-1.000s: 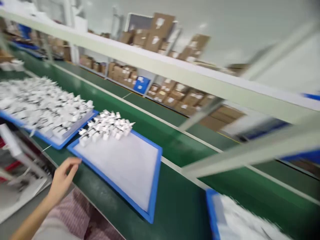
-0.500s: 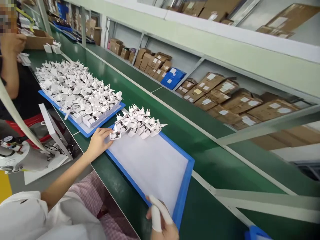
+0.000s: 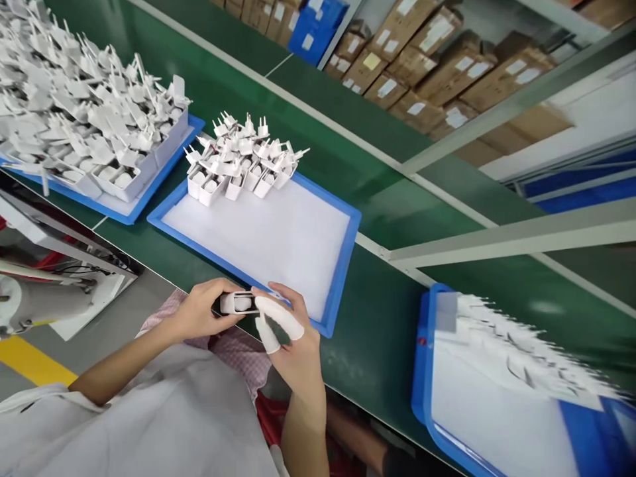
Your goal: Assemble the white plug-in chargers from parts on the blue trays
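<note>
A small white plug housing [image 3: 242, 303], open on top with a rounded white part inside, is held in front of my body over the near edge of the bench. My left hand [image 3: 206, 310] grips its left end between thumb and fingers. White finger cots cover the thumb and forefinger of my right hand [image 3: 293, 324], which pinch at the housing's right end. Just beyond my hands lies a blue-rimmed tray [image 3: 354, 232] with a white liner. At its far left corner sits a cluster of similar white housings [image 3: 243, 159], with plug pins sticking up.
A fuller blue tray [image 3: 130, 215] heaped with white plug parts [image 3: 94, 112] stands at left. On the right, another blue tray [image 3: 422, 371] holds a row of white parts [image 3: 527, 351]. A slanting metal beam [image 3: 497, 237] crosses the bench, with cardboard boxes [image 3: 412, 109] shelved behind.
My left hand has brought a housing from the cluster back towards my body. My right hand has come to meet it. The view has swung down and right, showing the right-hand tray.
</note>
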Available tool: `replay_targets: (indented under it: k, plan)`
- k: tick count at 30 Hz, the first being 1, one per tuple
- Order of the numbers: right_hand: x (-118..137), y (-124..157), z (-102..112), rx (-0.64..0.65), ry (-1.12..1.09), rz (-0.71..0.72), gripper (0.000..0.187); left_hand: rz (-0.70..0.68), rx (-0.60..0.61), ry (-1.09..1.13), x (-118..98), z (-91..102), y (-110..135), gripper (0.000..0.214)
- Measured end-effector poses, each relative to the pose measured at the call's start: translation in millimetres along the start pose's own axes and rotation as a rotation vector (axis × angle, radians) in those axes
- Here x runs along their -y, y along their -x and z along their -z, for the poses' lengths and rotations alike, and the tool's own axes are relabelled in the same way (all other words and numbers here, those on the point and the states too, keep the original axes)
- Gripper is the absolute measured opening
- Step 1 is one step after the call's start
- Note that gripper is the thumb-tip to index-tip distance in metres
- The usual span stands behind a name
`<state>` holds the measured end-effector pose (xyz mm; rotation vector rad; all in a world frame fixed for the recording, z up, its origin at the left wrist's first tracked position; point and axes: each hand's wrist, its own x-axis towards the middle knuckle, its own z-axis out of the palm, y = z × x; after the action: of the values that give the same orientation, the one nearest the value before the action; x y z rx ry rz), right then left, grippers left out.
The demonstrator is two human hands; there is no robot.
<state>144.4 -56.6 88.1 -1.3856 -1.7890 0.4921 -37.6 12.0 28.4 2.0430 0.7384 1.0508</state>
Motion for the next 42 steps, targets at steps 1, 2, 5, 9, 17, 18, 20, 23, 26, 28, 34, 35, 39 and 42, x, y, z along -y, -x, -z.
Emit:
replay_targets:
  k: [1,2,5,9,17,18,20,23,26,28,34,35,39,42]
  plan:
    - [-2.7,4.6,-3.8,-0.036,0.101,0.060,0.052,0.060,-0.047,0.019,-2.4,-7.6,1.3,0.025]
    - [-5.8,9.9,-9.4,-0.077,0.201,0.110,0.055,0.094,-0.100,0.007,-4.8,-15.4,3.5,0.024]
    - [-14.1,29.0,-31.8,-0.220,0.347,0.172,0.056,0.127,-0.215,-0.109,-9.1,-37.5,14.2,0.027]
    - [-15.7,53.6,-60.6,-0.397,0.106,-0.050,0.026,0.194,-0.185,-0.144,-11.5,-48.6,29.2,0.035]
    - [-10.6,47.5,-63.4,-0.454,-0.074,-0.493,0.010,0.392,0.470,0.193,-14.7,-16.3,10.5,0.067]
    - [-9.0,45.4,-58.7,-0.409,-0.003,-0.455,0.011,0.355,0.434,0.123,-12.6,-15.9,7.9,0.063]
    - [-5.6,42.7,-51.1,-0.349,0.135,-0.352,0.019,0.252,0.337,0.008,-7.7,-19.4,5.5,0.058]
    - [-4.5,40.3,-47.7,-0.347,0.280,-0.222,0.027,0.127,0.156,-0.076,-1.5,-31.0,7.0,0.047]
    - [-11.2,37.6,-49.8,-0.360,0.177,-0.202,0.021,0.077,-0.026,-0.119,1.6,-41.0,9.5,0.031]
    - [-17.3,36.7,-52.3,-0.384,-0.018,-0.239,0.019,0.062,-0.066,-0.128,3.1,-43.6,11.0,0.027]
    - [-27.1,41.7,-64.2,-0.532,-0.370,-0.454,0.007,-0.057,-0.026,-0.188,8.2,-36.8,15.8,0.021]
    - [-28.0,42.0,-64.8,-0.535,-0.379,-0.460,0.006,-0.086,-0.022,-0.201,8.7,-34.9,16.0,0.018]
    - [-33.5,38.4,-55.7,-0.450,-0.319,-0.379,0.009,-0.155,0.012,-0.212,9.4,-28.8,15.7,0.011]
    - [-38.6,34.3,-40.5,-0.311,-0.226,-0.237,0.016,-0.150,0.044,-0.160,10.4,-27.0,16.9,0.013]
